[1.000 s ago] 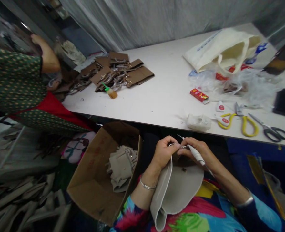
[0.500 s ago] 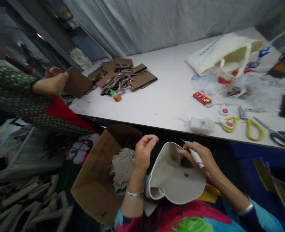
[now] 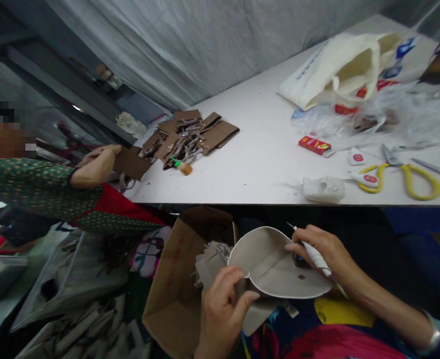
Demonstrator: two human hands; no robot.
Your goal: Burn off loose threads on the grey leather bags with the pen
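In my lap area is a beige bag [image 3: 275, 267], its mouth open toward me and a small metal fitting on its near panel. My left hand [image 3: 223, 304] grips the bag's left corner, fingers at the rim and thumb below. My right hand [image 3: 326, 254] is closed around a white-wrapped awl [image 3: 317, 258], its thin point angled up and left beyond the bag's rim. The right thumb and fingertips rest by the right edge of the bag, where a dark gap shows.
A cardboard box [image 3: 167, 289] holding beige pieces stands at left. On the white table [image 3: 264, 134] lie yellow-handled scissors [image 3: 408, 174], a red box [image 3: 314, 145], a glue bottle [image 3: 182, 166], brown bags [image 3: 220, 137] and a tote bag [image 3: 317, 75]. A co-worker [image 3: 92, 169] handles a brown piece.
My left hand has come down from above the bag onto its left corner. The bag has tilted, its mouth now narrower. The view has shifted, showing more of the co-worker.
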